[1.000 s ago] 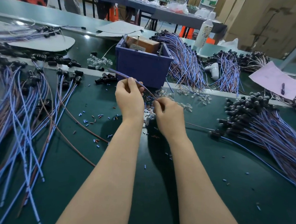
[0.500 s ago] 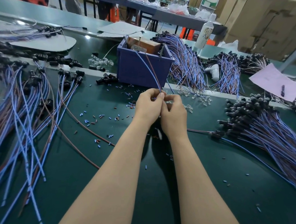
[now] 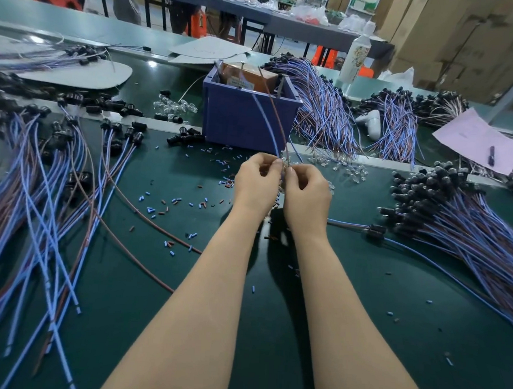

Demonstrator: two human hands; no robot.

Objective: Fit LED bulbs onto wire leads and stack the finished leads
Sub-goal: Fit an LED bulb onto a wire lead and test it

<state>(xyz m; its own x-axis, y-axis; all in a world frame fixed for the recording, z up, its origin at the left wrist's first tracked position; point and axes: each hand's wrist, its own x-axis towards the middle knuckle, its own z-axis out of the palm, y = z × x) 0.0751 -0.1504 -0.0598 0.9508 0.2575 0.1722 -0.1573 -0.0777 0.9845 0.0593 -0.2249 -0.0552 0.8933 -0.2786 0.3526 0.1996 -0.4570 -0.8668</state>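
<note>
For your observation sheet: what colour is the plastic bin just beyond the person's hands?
The plastic bin is solid blue-purple; the head view shows it best.

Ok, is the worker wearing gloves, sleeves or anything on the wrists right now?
No. The left hand and right hand are bare, no gloves. Both forearms are uncovered down to the frame edge: no sleeves, watch, wristband or grounding strap visible.
</note>
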